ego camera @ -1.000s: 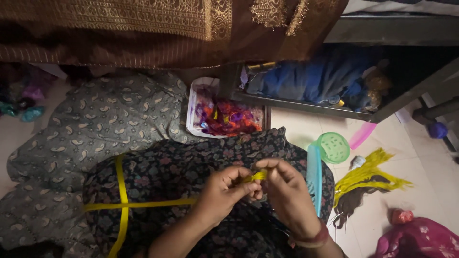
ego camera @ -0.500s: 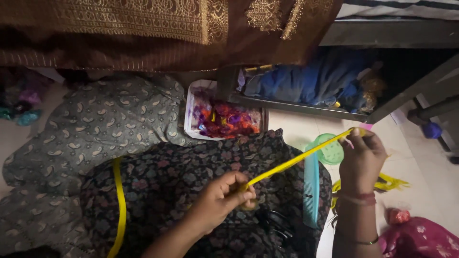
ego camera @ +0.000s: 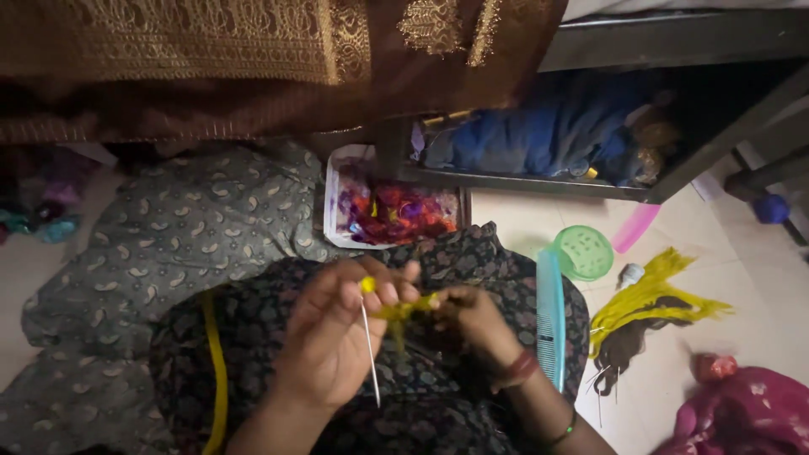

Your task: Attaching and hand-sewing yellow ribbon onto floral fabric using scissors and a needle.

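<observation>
Both hands meet over the dark floral cloth [ego camera: 472, 261] on the lap. Left hand [ego camera: 333, 337] curled, fingertips pinching a yellow-headed needle [ego camera: 369, 337] (long axis hangs down toward the wearer). Right hand [ego camera: 472, 320] closed on a yellow ribbon strip [ego camera: 404, 309], which runs sideways between the 2 hands, touching both. Teal comb [ego camera: 551, 316] lies just right of the right hand.

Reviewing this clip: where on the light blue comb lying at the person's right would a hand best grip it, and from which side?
Probably the plain spine of the light blue comb, near its middle, coming from above. It lies flat and lengthwise on the dark patterned cloth, with its long edges open to pinch. The right hand, now pinching yellow ribbon, is nearest.
</observation>
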